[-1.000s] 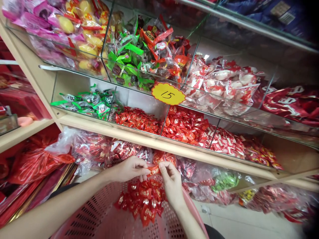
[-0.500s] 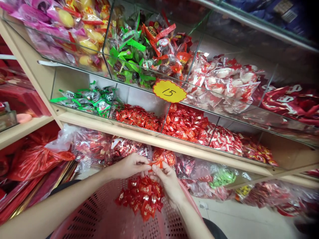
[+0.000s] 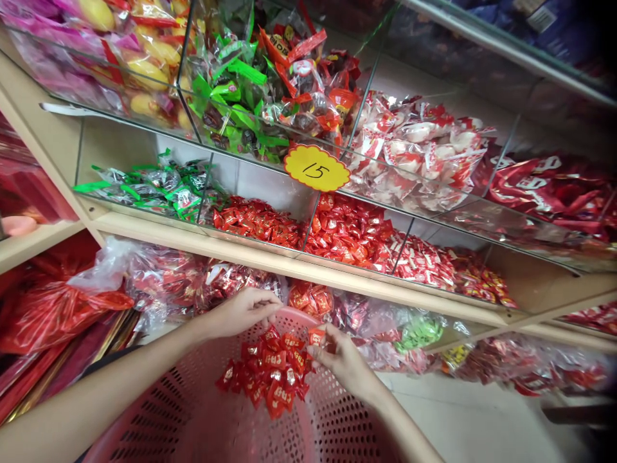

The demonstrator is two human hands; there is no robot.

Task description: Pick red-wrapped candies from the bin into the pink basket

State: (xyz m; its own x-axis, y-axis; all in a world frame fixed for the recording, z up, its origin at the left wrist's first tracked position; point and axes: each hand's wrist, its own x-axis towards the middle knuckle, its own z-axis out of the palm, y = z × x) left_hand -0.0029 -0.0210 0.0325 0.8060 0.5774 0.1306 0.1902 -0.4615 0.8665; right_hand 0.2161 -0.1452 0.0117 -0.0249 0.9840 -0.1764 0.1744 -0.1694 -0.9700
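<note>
My right hand (image 3: 344,361) pinches a red wrapped candy (image 3: 315,337) between thumb and fingers, over the right side of a pink perforated plastic basket (image 3: 183,402). At the basket's far rim is my left hand (image 3: 250,310), its fingers curled and drawn together. Whatever may be between those fingertips is hidden. A heap of red wrapped candies (image 3: 274,370) with gold lettering lies in the basket, below and between the hands.
Ahead, a wooden shelf (image 3: 241,251) carries clear bins of red candies (image 3: 347,231) and green-wrapped sweets (image 3: 164,186). A yellow tag (image 3: 317,168) marked 15 hangs above them. Plastic bags of goods (image 3: 164,276) lie beneath, with pale floor tiles (image 3: 448,411) at right.
My hands have parted from the candy they both held. The right one has moved right and down with it; the left has drawn back slightly left. The view has shifted a little.
</note>
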